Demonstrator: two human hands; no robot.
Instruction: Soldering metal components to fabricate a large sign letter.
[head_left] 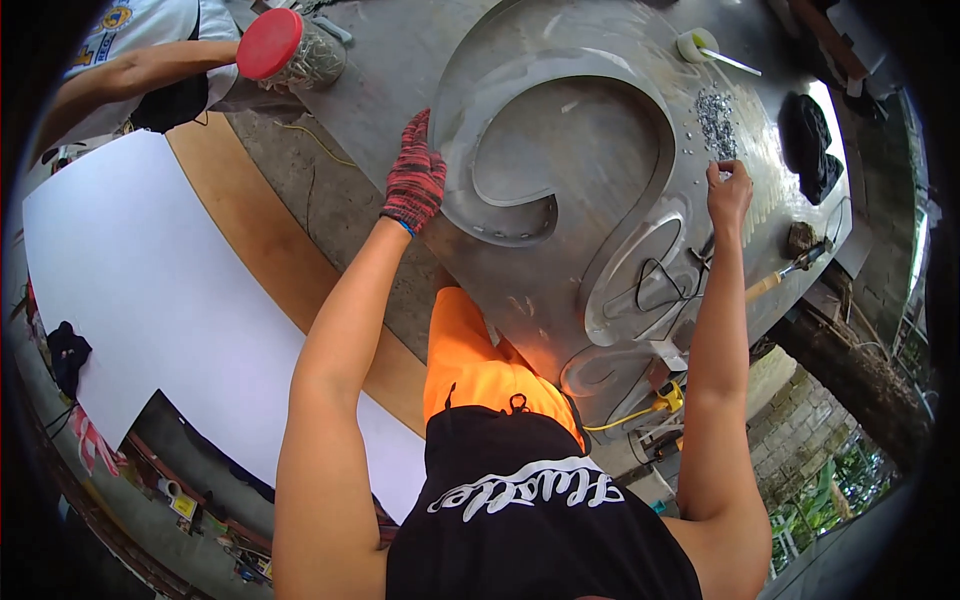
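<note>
A person leans over a sheet-metal counter (400, 60) on which a large curved metal letter form (560, 150) lies flat, its raised rim sweeping round in a hook shape and its long axis running from the far edge of the counter back toward the person's body. The left hand (414, 178), in a red-and-black knitted glove, rests with fingers together and extended against the outer left rim of the form, pressing on it rather than closing around it. The bare right hand (728, 190) sits at the form's right side, its grip pinched together on something too small to make out, just below a scatter of small silvery fasteners (716, 120) on the counter. A clear jar with a red round lid (290, 48), filled with similar metal bits, lies on its side at the counter's far left, beside another person's forearm (140, 70). A small white cup (696, 44) stands at the far edge, a black cloth (808, 140) lies to the right, and a wooden-handled tool (790, 270) lies near the right edge. A large white board (150, 290) lies at the left, below the counter.
</note>
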